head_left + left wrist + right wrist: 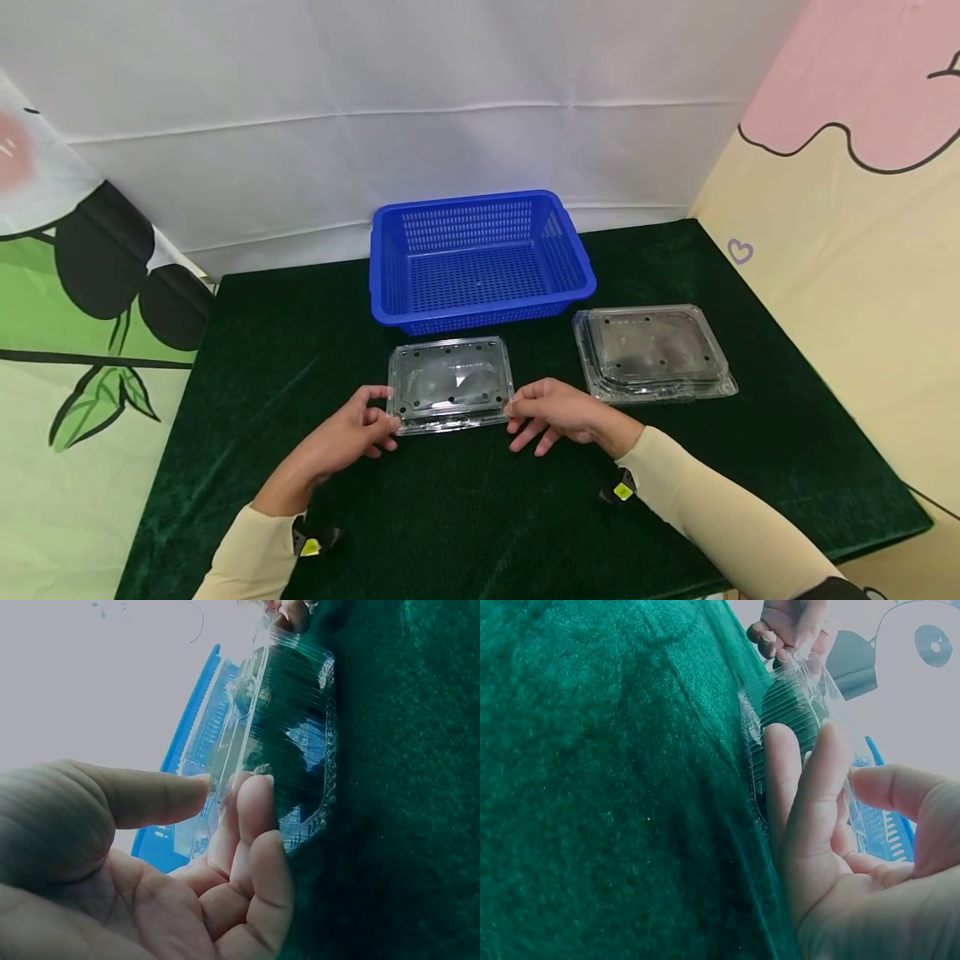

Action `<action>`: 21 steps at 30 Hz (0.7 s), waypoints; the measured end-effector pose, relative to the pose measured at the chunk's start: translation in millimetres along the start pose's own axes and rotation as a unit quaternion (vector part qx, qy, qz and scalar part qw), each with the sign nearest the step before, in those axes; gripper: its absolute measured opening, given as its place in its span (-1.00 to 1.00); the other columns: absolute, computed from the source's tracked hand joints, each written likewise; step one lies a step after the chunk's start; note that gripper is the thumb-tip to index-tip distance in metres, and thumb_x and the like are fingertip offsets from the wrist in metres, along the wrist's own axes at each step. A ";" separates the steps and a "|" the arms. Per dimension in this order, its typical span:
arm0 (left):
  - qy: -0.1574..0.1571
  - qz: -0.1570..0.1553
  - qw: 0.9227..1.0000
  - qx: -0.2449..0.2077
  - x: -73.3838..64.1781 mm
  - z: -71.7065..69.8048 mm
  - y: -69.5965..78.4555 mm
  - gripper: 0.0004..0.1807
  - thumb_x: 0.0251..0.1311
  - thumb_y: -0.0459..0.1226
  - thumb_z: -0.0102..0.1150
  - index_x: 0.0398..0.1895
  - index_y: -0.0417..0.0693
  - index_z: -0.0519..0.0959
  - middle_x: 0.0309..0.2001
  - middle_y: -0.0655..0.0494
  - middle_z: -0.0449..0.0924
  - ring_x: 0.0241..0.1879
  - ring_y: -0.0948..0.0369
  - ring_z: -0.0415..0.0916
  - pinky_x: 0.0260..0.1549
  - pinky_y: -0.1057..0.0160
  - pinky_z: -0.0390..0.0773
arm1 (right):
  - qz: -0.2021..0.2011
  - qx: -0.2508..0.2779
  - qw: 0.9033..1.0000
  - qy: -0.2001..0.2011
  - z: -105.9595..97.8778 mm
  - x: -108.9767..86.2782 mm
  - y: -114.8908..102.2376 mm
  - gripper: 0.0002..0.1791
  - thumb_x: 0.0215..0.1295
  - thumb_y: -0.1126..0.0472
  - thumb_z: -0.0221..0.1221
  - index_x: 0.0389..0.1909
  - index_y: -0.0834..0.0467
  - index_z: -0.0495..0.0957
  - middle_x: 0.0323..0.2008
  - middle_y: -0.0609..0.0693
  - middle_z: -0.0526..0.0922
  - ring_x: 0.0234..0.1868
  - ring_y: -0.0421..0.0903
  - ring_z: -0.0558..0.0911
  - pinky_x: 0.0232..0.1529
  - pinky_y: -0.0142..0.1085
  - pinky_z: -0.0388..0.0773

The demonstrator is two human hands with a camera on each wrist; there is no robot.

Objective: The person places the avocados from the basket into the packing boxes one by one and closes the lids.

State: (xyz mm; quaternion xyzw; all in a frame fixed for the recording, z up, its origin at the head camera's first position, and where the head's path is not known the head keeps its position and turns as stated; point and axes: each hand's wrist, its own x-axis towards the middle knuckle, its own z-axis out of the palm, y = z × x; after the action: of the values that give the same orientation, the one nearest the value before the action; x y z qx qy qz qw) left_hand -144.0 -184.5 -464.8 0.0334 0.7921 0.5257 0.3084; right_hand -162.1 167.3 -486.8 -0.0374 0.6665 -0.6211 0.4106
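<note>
A clear plastic clamshell box [450,383], its lid down and pierced with small holes, is in front of me with dark rounded things showing through its walls. At its left front corner my left hand [348,433] pinches the edge between thumb and fingers. My right hand [558,410] pinches the right front corner, its lower fingers spread beneath. In the left wrist view the box [292,742] appears side-on, with the left fingertips on its near rim. The right wrist view shows the right hand [840,832] at the box's near end and the left hand [791,626] beyond.
A blue slotted plastic basket [480,312] stands behind the clamshell box. To the right lies a second clear clamshell box [652,354], also with rounded contents. Dark green velvet cloth [277,350] covers the table, with a white curtain [450,75] behind and printed hangings at both sides.
</note>
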 end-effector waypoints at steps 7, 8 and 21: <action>-0.006 0.000 1.000 -0.019 -0.1 0.7 -2.1 -0.27 0.51 -0.21 0.09 0.56 -0.13 -0.05 -0.09 -0.14 0.62 -0.17 0.07 0.61 -0.11 0.10 0.60 | 0.001 -0.004 1.000 -0.001 0.3 -2.4 2.1 -0.71 0.53 0.12 0.14 -0.03 0.30 0.56 -0.16 0.13 0.66 -0.17 0.06 0.79 -0.49 -0.33 0.68; -0.009 0.001 1.000 -0.024 -0.1 0.8 -2.6 -0.26 0.51 -0.21 0.09 0.56 -0.13 -0.05 -0.10 -0.14 0.61 -0.18 0.07 0.61 -0.11 0.10 0.59 | 0.001 -0.005 1.000 -0.001 0.4 -3.0 2.2 -0.70 0.53 0.12 0.14 -0.02 0.31 0.56 -0.16 0.13 0.66 -0.17 0.06 0.79 -0.49 -0.33 0.68; -0.016 0.006 1.000 -0.025 -2.8 -0.2 -2.0 -0.24 0.50 -0.17 0.12 0.56 -0.12 -0.05 -0.11 -0.06 0.62 -0.18 0.08 0.57 -0.16 0.11 0.57 | 0.003 -0.026 1.000 -0.006 0.3 -12.3 0.0 -0.68 0.58 0.10 0.09 0.04 0.31 0.54 -0.12 0.17 0.65 -0.16 0.09 0.78 -0.47 -0.30 0.70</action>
State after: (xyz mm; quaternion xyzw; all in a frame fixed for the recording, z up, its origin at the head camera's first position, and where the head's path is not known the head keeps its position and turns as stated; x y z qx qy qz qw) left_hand -141.4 -186.6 -465.1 0.0389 0.7733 0.5466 0.3188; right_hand -153.8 173.9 -480.6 -0.0496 0.6797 -0.6022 0.4158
